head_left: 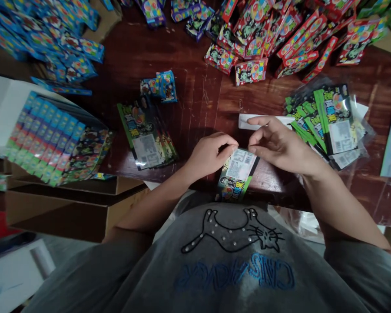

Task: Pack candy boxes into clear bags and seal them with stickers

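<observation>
A printed candy packet (236, 171) with a white label hangs at the table's near edge, close to my body. My left hand (211, 152) pinches its upper left edge between thumb and forefinger. At the upper right corner, my right hand (276, 141) has its thumb and forefinger closed on the packet's edge, other fingers curled above. A white strip (247, 121) lies on the table just behind the right fingers. Left of my hands rests a stack of similar packets (145, 139). To the right, more green and black packets (334, 119) lie in an overlapping pile.
Red candy boxes (252, 41) are heaped at the back right, blue boxes (48, 39) at the back left. Two small blue boxes (159, 84) lie behind the left stack. An open carton (6, 108) holds a row of multicoloured boxes (48, 139). Brown cardboard (61, 213) stands below it.
</observation>
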The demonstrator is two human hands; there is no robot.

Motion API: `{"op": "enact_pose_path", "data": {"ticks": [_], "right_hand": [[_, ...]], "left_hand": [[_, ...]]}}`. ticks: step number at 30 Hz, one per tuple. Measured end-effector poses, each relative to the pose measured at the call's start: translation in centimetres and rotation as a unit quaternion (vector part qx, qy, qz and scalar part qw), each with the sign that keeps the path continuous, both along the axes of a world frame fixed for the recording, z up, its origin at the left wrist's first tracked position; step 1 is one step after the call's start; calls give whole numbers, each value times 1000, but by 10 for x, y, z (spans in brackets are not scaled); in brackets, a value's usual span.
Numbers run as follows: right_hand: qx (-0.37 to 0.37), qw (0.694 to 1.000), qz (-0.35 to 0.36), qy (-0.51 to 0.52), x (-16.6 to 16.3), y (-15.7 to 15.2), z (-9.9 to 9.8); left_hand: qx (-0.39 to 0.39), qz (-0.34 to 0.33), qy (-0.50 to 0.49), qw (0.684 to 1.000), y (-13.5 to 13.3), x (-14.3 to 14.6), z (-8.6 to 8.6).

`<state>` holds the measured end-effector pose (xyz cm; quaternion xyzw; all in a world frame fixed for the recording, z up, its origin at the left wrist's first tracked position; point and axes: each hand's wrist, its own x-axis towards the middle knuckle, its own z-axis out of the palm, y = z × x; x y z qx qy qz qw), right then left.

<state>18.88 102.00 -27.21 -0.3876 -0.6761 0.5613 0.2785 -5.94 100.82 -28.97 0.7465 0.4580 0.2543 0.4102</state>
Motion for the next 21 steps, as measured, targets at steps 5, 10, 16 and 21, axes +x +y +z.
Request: {"op": "enact_pose_path", "data": {"ticks": [5, 10, 16, 21], "right_hand": [[72, 991, -24, -107, -7, -15, -5], [289, 928, -89, -219, -14, -39, -3], [288, 924, -51, -246, -18, -46, -8], [234, 953, -141, -131, 7, -50, -9]], "left_hand": [[19, 8, -19, 1000, -6, -1, 4], [-4, 6, -46, 999, -11, -4, 8], [-116, -30, -138, 983, -10, -4, -3], [-65, 63, -176, 980, 6, -25, -10]]}}
